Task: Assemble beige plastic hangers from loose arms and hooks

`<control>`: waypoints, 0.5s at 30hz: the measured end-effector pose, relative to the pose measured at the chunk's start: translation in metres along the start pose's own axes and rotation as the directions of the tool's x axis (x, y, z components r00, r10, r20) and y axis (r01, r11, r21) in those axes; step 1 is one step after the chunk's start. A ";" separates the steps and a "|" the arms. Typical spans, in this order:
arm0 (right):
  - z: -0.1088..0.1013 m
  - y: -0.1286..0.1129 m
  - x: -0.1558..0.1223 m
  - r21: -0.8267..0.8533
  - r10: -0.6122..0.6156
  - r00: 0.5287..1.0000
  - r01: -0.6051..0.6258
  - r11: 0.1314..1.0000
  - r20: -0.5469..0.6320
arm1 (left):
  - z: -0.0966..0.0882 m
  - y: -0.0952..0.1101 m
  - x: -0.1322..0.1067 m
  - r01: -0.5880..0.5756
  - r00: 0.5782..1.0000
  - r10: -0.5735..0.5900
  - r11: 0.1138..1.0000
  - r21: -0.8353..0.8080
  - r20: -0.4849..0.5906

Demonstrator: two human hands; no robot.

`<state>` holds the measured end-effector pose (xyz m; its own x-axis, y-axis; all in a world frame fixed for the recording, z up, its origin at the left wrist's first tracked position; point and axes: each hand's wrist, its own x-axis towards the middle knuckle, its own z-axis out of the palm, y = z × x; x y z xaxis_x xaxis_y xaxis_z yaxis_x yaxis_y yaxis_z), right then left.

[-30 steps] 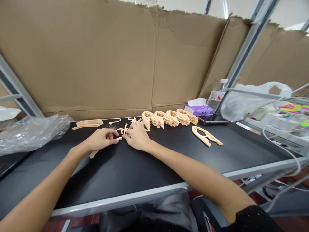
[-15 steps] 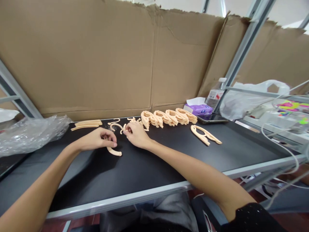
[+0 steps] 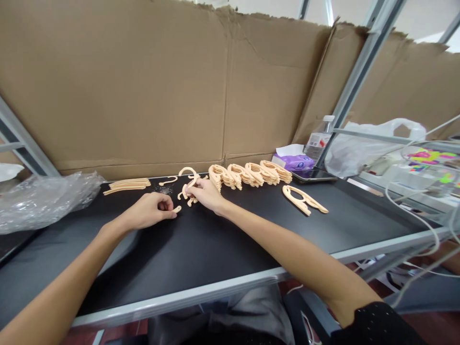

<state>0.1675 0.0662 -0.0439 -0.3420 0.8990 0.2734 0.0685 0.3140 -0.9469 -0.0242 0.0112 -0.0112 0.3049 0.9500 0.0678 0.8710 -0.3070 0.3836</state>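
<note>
My left hand (image 3: 148, 211) is closed around a beige plastic hanger arm (image 3: 177, 209); only its rounded end with a small hole sticks out past the fingertips. To its right, my right hand (image 3: 207, 194) pinches a beige hanger hook (image 3: 187, 169), whose curve stands up above the fingers. Several small loose hook pieces (image 3: 183, 192) lie under and around the right fingertips, partly hidden by the hand. Another loose hook (image 3: 168, 180) rests on the black table behind my hands.
Long hanger arms (image 3: 127, 184) lie stacked at the back left, beside crumpled clear plastic (image 3: 50, 199). Stacks of folded hangers (image 3: 251, 175) line the back; one folded hanger (image 3: 304, 199) lies apart. A tissue pack (image 3: 294, 160), bottle (image 3: 316, 143) and phone (image 3: 314, 176) stand back right.
My right hand has lifted the hook from among the loose pieces. My left hand has moved right and raised the hanger arm off the table, toward the right hand.
</note>
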 end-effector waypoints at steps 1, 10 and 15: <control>-0.001 -0.001 0.000 -0.021 0.005 1.000 -0.005 1.000 0.010 | 0.001 0.000 0.000 0.001 1.000 -0.001 1.000 -0.011 0.000; -0.015 -0.018 -0.008 0.041 0.086 0.965 -0.099 0.994 0.249 | 0.001 0.012 -0.003 -0.023 0.999 0.021 0.999 -0.045 -0.037; -0.019 -0.022 -0.009 0.064 0.120 0.932 -0.150 0.987 0.341 | 0.002 0.012 -0.004 -0.054 0.999 0.054 0.999 -0.006 0.002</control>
<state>0.1867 0.0566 -0.0226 -0.6301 0.7720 0.0837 0.0590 0.1551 -0.9861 -0.0140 0.0033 -0.0083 0.3518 0.9320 0.0868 0.8510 -0.3571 0.3851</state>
